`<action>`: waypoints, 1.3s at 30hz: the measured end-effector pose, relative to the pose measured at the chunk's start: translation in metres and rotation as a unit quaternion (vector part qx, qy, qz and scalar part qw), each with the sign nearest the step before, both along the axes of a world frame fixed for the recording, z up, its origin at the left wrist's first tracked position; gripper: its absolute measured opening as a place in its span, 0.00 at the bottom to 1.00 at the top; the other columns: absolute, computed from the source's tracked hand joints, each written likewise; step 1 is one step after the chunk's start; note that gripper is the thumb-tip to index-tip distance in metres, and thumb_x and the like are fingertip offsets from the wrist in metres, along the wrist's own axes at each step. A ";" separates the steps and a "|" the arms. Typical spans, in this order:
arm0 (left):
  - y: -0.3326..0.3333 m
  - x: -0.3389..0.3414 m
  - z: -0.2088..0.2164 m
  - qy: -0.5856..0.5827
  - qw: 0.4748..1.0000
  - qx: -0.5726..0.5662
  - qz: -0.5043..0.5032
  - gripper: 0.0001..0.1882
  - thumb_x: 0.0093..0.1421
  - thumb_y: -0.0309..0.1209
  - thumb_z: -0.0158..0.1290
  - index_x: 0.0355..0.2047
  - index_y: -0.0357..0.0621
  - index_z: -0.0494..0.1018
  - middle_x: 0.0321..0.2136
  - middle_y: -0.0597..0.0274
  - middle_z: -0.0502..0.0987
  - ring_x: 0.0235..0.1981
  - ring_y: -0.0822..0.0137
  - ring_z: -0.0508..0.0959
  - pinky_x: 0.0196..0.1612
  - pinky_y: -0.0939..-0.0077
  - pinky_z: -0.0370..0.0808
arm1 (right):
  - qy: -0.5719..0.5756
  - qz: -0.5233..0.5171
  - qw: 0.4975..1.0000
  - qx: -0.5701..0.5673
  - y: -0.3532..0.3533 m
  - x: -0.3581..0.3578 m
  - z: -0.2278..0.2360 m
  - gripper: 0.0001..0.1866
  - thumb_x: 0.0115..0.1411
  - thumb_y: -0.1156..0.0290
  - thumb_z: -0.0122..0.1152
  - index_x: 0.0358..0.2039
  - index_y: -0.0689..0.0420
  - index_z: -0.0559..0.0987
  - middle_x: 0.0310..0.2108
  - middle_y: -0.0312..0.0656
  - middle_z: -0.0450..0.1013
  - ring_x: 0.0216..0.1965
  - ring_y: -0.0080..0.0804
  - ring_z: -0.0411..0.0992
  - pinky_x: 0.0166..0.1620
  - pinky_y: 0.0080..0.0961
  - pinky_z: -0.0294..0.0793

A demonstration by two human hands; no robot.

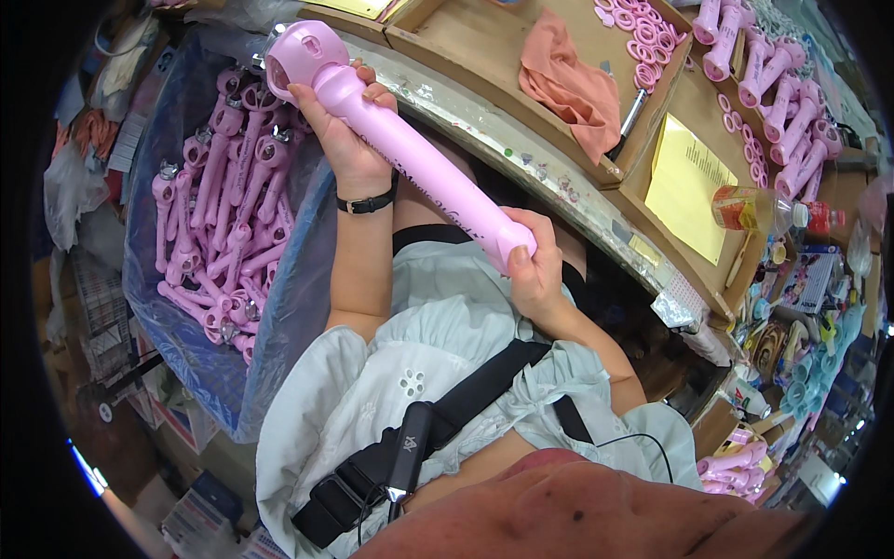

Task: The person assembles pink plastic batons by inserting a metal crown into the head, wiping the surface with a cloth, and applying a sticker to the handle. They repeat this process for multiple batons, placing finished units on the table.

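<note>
A long pink plastic wand [419, 160] with dark lettering along its shaft lies slantwise across both hands, in front of my body. Its rounded head with a hole points to the upper left. My left hand [343, 140] is wrapped round the neck just below the head, with the thumb on the near side. The other end of the shaft rests in my right hand [538, 278], fingers closed round it. Left of my left forearm, a big blue plastic bag [321, 205] holds many similar pink wands [240, 168], some with silvery tips.
Ahead runs a worktable edge [559, 191] with cardboard trays. On them are a peach cloth [570, 84], pink rings [647, 42], yellow paper [689, 182] and a drink bottle [759, 210]. More pink wand parts [792, 102] stand at the far right, above a cluttered shelf.
</note>
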State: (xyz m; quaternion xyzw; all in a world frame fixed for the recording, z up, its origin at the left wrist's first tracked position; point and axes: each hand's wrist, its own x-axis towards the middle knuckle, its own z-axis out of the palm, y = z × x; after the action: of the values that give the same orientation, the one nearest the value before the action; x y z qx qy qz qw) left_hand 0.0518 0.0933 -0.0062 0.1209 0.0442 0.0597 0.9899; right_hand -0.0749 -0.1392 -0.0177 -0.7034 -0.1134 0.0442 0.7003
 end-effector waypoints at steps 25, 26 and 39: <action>-0.042 -0.018 0.004 -0.056 0.993 0.096 0.033 0.39 0.53 0.64 0.44 0.52 0.46 0.61 0.44 0.49 0.71 0.38 0.62 0.73 0.40 0.72 0.75 | 0.195 0.041 0.957 0.213 -0.011 0.005 -0.002 0.25 0.63 0.53 0.47 0.50 0.61 0.63 0.31 0.47 0.73 0.25 0.26 0.70 0.27 0.21 0.70; -0.061 -0.027 0.005 -0.046 0.990 0.132 0.010 0.38 0.55 0.62 0.45 0.56 0.48 0.58 0.45 0.48 0.70 0.39 0.59 0.75 0.43 0.69 0.75 | 0.214 0.033 0.948 0.233 -0.015 0.003 -0.005 0.28 0.60 0.49 0.49 0.48 0.61 0.63 0.30 0.49 0.72 0.21 0.27 0.68 0.23 0.21 0.68; -0.145 -0.063 -0.013 -0.008 0.966 0.120 -0.229 0.25 0.60 0.20 0.48 0.54 0.53 0.54 0.41 0.60 0.69 0.43 0.62 0.74 0.51 0.52 0.72 | -0.191 -0.245 0.742 -0.595 -0.142 -0.026 -0.021 0.25 0.45 0.57 0.67 0.43 0.54 0.77 0.40 0.39 0.71 0.43 0.40 0.67 0.49 0.37 0.62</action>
State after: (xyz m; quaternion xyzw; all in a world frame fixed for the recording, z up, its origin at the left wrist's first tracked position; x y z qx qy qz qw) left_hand -0.0114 -0.0519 -0.0187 0.2450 0.0001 -0.1628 0.9558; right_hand -0.1013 -0.2808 -0.0391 -0.9744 -0.0191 -0.2050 0.0900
